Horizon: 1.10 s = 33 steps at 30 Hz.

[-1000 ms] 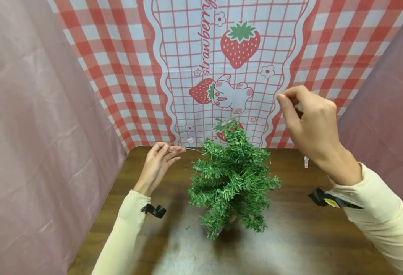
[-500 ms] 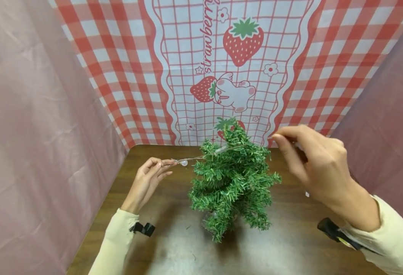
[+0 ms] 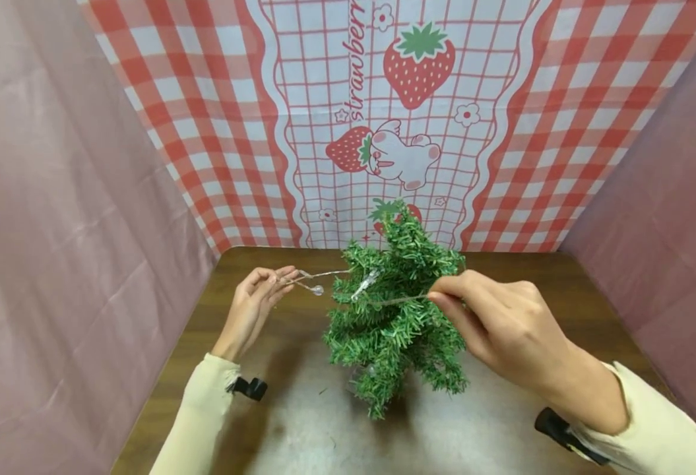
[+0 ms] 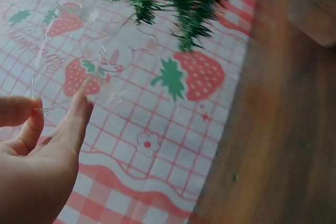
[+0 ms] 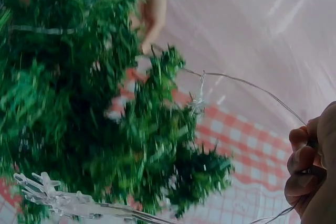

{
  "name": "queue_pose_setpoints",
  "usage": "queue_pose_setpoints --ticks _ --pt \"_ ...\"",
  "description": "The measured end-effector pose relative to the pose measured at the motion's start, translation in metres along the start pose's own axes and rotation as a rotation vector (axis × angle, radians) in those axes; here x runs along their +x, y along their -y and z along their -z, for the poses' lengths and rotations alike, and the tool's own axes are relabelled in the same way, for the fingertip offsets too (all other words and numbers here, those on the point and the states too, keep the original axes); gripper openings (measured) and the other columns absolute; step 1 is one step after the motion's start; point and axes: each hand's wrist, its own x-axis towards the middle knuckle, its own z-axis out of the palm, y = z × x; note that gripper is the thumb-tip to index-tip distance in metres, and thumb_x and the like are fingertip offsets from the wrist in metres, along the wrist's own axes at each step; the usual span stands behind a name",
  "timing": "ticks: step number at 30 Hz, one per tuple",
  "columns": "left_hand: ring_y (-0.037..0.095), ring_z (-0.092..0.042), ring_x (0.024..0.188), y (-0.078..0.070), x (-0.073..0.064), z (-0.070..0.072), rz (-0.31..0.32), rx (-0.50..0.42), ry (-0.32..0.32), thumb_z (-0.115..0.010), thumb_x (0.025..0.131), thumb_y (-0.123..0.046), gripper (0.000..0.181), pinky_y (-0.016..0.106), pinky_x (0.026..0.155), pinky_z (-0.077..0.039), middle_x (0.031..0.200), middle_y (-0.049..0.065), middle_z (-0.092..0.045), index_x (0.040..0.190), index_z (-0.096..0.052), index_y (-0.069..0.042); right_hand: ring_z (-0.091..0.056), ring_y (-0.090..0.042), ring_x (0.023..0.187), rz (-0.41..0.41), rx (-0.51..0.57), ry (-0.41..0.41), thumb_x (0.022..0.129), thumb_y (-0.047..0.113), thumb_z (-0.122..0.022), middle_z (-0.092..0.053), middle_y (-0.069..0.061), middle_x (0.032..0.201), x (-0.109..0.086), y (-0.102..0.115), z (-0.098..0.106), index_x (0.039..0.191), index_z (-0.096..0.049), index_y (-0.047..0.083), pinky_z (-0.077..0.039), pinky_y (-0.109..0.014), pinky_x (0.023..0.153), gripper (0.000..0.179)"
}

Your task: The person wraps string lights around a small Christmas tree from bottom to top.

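A small green artificial Christmas tree point(image 3: 395, 336) stands upright between my hands. Across its front, high up, runs a thin clear string of fairy lights point(image 3: 404, 301) with a clear snowflake-shaped piece point(image 3: 367, 284) on it. My left hand point(image 3: 249, 307), left of the tree, pinches the string between thumb and index finger, its other fingers stretched out. A round clear bead point(image 3: 318, 290) dangles near those fingertips. My right hand point(image 3: 502, 330), at the tree's right front, pinches another stretch of the string. In the right wrist view, the wire point(image 5: 252, 83) bows from the fingers toward the branches.
The tree stands on a dark wooden table point(image 3: 205, 396). Behind it hangs a red-and-white checked cloth point(image 3: 217, 132) with strawberries on it. Pink curtains point(image 3: 57, 231) close off both sides. Black straps point(image 3: 249, 388) sit at both wrists.
My right hand has come down and inward from the upper right to the tree's front, drawing the string across the branches. The left hand has lowered slightly, still pinching the string.
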Motion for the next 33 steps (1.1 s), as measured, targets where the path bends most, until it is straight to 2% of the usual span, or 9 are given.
queue_pose_setpoints --ticks 3,5,9,11,14,18,22,26,33 --pt "0.04 -0.035 0.124 -0.003 0.012 -0.001 -0.002 -0.07 -0.023 -0.036 0.097 -0.006 0.019 0.046 0.102 -0.03 0.13 0.029 -0.04 0.102 -0.037 0.012 -0.037 0.001 0.048 0.03 0.019 0.013 0.094 0.019 -0.046 -0.054 0.004 0.064 0.0 0.004 -0.003 0.078 -0.061 0.001 -0.031 -0.013 0.038 0.028" --pt "0.04 -0.037 0.123 -0.005 0.016 0.002 0.017 -0.081 -0.041 -0.036 0.097 -0.008 0.018 0.045 0.101 -0.032 0.13 0.03 -0.041 0.101 -0.039 0.009 -0.037 0.002 0.048 0.044 0.027 0.016 0.094 0.018 -0.047 -0.053 0.005 0.063 -0.002 0.006 -0.005 0.077 -0.061 0.001 -0.03 -0.012 0.038 0.028" --pt "0.037 -0.047 0.115 -0.01 0.019 0.007 0.065 -0.041 -0.074 -0.036 0.097 -0.013 0.019 0.039 0.09 -0.045 0.127 0.03 -0.043 0.104 -0.041 0.003 -0.038 0.002 0.048 0.061 0.041 0.008 0.093 0.018 -0.048 -0.053 0.005 0.062 -0.006 0.007 -0.007 0.076 -0.06 0.001 -0.031 -0.012 0.038 0.027" --pt "0.035 -0.051 0.111 -0.012 0.019 0.008 0.093 -0.062 -0.077 -0.036 0.098 -0.016 0.018 0.036 0.083 -0.048 0.125 0.029 -0.046 0.102 -0.043 0.0 -0.038 0.002 0.048 0.064 0.055 0.014 0.093 0.017 -0.047 -0.054 0.005 0.062 -0.008 0.007 -0.008 0.076 -0.06 0.001 -0.031 -0.011 0.039 0.027" --pt "0.038 -0.048 0.113 -0.013 0.02 0.01 0.106 -0.219 -0.052 -0.034 0.098 -0.016 0.019 0.038 0.087 -0.046 0.123 0.029 -0.048 0.098 -0.047 -0.002 -0.038 0.003 0.048 0.066 0.081 0.03 0.094 0.017 -0.047 -0.054 0.005 0.063 -0.011 0.007 -0.01 0.077 -0.06 0.001 -0.032 -0.01 0.04 0.027" --pt "0.045 -0.035 0.122 -0.013 0.024 0.011 0.09 -0.455 -0.028 -0.033 0.098 -0.012 0.023 0.044 0.101 -0.033 0.124 0.029 -0.046 0.092 -0.052 -0.001 -0.035 0.004 0.049 0.076 0.101 0.048 0.094 0.016 -0.046 -0.051 0.006 0.063 -0.014 0.009 -0.013 0.077 -0.06 0.002 -0.03 -0.008 0.04 0.026" --pt "0.046 -0.028 0.125 -0.013 0.029 0.013 0.078 -0.556 -0.03 -0.032 0.098 -0.009 0.022 0.043 0.106 -0.024 0.131 0.032 -0.036 0.091 -0.05 0.002 -0.034 0.005 0.049 0.076 0.12 0.077 0.094 0.016 -0.045 -0.05 0.007 0.063 -0.016 0.01 -0.016 0.078 -0.059 0.002 -0.03 -0.007 0.041 0.025" --pt "0.045 -0.027 0.126 -0.006 0.028 0.02 0.092 -0.546 -0.014 -0.028 0.098 -0.008 0.024 0.042 0.106 -0.024 0.135 0.034 -0.028 0.09 -0.049 0.001 -0.033 0.006 0.05 0.06 0.116 0.126 0.094 0.016 -0.045 -0.05 0.007 0.065 -0.019 0.011 -0.018 0.08 -0.059 0.004 -0.029 -0.006 0.042 0.024" --pt "0.04 -0.039 0.121 -0.002 -0.001 0.03 0.122 -0.299 0.032 -0.027 0.099 -0.01 0.022 0.047 0.103 -0.029 0.124 0.028 -0.047 0.094 -0.047 -0.004 -0.033 0.006 0.049 0.05 0.068 0.144 0.095 0.018 -0.044 -0.048 0.009 0.064 -0.022 0.013 -0.011 0.078 -0.059 0.005 -0.028 -0.006 0.041 0.026"
